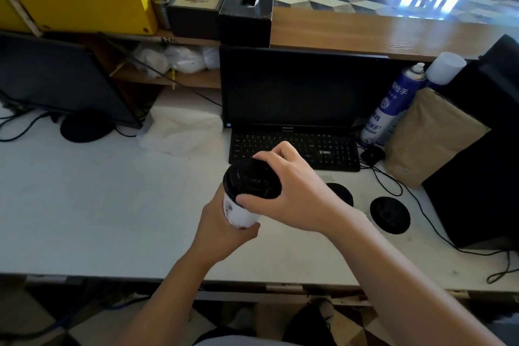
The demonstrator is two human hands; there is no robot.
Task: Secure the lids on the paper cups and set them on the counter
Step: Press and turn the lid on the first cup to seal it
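A white paper cup [238,212] is held above the white counter [98,199], tilted with its top toward the upper left. My left hand [224,230] wraps around its lower body from below. A black lid [251,178] sits on the cup's mouth, and my right hand [292,191] grips that lid from the right, thumb at its near rim and fingers over its far edge. Two more black lids lie flat on the counter to the right: one [389,214] in full view, the other [341,192] partly hidden behind my right hand.
Behind the cup stand a black keyboard [323,149] and a dark monitor [303,87]. A second monitor [56,78] is at the left, crumpled white plastic [182,129] between them. A spray can [390,107], a brown paper bag [429,137] and a black speaker [483,177] crowd the right.
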